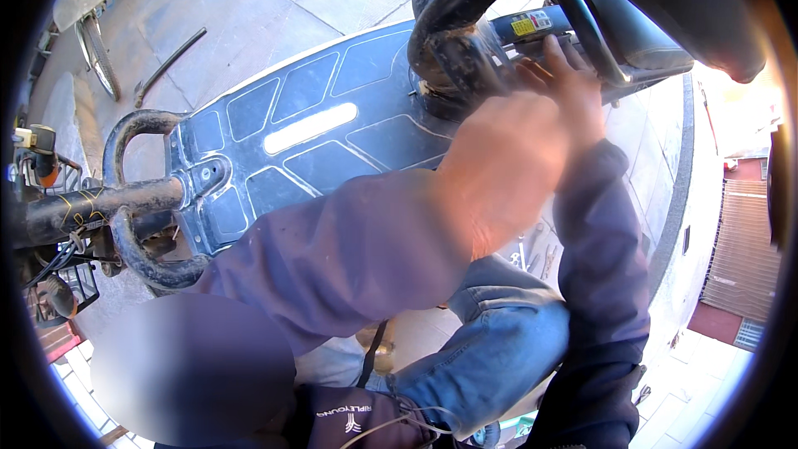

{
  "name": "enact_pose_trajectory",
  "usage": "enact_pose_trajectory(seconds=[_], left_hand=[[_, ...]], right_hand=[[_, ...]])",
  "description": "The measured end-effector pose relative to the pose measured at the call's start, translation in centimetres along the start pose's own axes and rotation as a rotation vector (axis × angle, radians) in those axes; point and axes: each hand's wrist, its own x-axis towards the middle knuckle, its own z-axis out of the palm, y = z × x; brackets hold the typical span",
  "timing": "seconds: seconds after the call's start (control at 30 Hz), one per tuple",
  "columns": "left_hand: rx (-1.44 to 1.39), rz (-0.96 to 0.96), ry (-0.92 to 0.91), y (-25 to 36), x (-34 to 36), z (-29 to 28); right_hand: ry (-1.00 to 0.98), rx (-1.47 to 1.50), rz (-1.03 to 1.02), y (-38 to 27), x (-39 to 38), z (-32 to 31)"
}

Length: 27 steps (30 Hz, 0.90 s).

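A vehicle with a dark footboard [316, 108] and black tubular frame lies in front of me. My left hand [503, 166] reaches across to the worn black bent tube [453, 50] at the board's right end. It is blurred and looks closed; what it grips is hidden. My right hand [575, 91] is just beyond it, by the frame under the black seat [628, 21]. Its visible fingers are stretched and apart, one pointing up near a yellow label [530, 25]. The spot where the hands meet the frame is mostly covered.
A dirty steering tube [100, 204] and curved black side bars [137, 129] join the board's left end. Several metal tools [540, 258] lie on the ground beyond my jeans-clad knee [507, 324]. A black rod [170, 62] and a bicycle wheel [98, 56] are at far left.
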Motion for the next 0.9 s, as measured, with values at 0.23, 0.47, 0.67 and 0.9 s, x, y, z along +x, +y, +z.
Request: enact_pose_trajectory(seconds=[0.23,0.47,0.67,0.9], left_hand=[[-0.019,-0.013,0.001,-0.3,0.0,-0.3],[0.007,-0.025,-0.008,-0.1,0.3,0.2],[0.059,0.000,-0.031,-0.4,0.4,0.6],[0.033,0.021,-0.036,-0.7,0.4,0.4]], right_hand=[[-0.035,-0.147,-0.089,0.8,0.0,0.3],[0.019,-0.135,-0.079,0.5,0.4,-0.6],[-0.026,-0.096,-0.041,-0.2,0.0,-0.1],[-0.083,-0.099,-0.083,-0.4,0.0,-0.5]])
